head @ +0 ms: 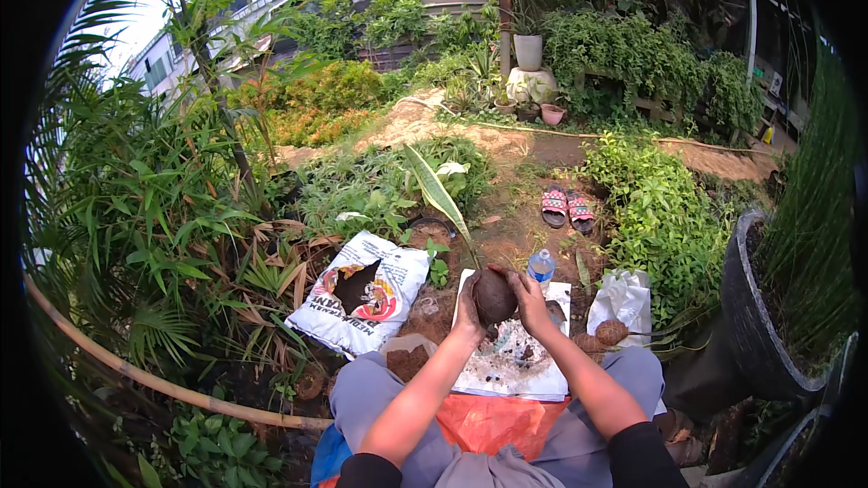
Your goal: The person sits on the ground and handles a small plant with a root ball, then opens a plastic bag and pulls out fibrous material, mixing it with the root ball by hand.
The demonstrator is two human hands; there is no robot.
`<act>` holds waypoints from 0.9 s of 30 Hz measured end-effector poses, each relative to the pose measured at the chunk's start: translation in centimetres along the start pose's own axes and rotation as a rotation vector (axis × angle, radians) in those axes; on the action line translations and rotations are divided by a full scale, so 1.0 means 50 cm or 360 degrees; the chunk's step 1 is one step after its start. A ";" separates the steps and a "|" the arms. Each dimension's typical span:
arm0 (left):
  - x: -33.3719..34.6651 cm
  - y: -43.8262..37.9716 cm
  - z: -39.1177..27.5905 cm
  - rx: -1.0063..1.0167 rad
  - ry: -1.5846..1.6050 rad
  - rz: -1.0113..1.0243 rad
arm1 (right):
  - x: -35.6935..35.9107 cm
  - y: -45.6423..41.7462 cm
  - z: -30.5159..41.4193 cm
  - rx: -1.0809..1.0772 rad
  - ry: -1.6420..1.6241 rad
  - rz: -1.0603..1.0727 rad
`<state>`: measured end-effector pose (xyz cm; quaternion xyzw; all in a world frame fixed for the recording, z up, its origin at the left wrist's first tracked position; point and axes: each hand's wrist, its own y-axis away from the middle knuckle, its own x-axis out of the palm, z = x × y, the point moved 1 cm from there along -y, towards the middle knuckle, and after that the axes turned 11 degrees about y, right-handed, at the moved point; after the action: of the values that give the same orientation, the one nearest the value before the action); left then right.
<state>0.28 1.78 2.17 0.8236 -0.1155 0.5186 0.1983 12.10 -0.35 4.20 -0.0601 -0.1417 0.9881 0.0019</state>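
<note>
Between my left hand (470,305) and my right hand (531,298) is a dark ball of soil (494,297), gripped from both sides. A long variegated snake plant leaf (437,193) rises from its top and leans left. Beneath my hands lies a white sheet (468,379), strewn with soil crumbs and pale bits, over red plastic (495,423). A clear water bottle (541,264) stands just beyond my right hand. To the left lies a torn, printed white potting-mix bag (400,271) with dark soil showing inside. Near my left forearm, a container holds brown fibre (405,362).
At right, a fibre-wrapped ball (612,332) rests on a white plastic bag (627,295), near a large black pot (759,298). Pink patterned sandals (554,203) lie ahead. A curved bamboo pole (169,390) crosses the lower left, beside dense plants.
</note>
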 end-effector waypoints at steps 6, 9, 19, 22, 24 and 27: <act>0.006 -0.003 0.024 0.0004 0.0248 0.0153 | 0.028 0.011 -0.024 0.0164 -0.0588 -0.0419; 0.007 -0.004 0.031 -0.0018 -0.0195 -0.0043 | 0.023 0.017 -0.010 0.0422 -0.0410 -0.0636; -0.019 -0.002 0.019 -0.0158 0.0261 0.0077 | 0.030 0.049 0.064 -0.0421 0.1391 -0.0179; 0.013 0.025 -0.006 -0.0260 0.0034 -0.0029 | 0.010 0.036 0.078 -0.0156 0.1232 -0.0037; 0.024 0.032 -0.013 -0.0136 -0.0165 0.0095 | -0.003 0.041 0.091 -0.0135 0.1078 -0.0279; 0.043 0.049 -0.007 -0.0124 -0.0052 0.0002 | 0.035 0.063 0.099 -0.0383 0.1230 -0.0137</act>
<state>-0.03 -0.24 4.75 0.8236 -0.1396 0.5002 0.2280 9.83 -4.73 7.84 -0.4209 -0.2477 0.8680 0.0895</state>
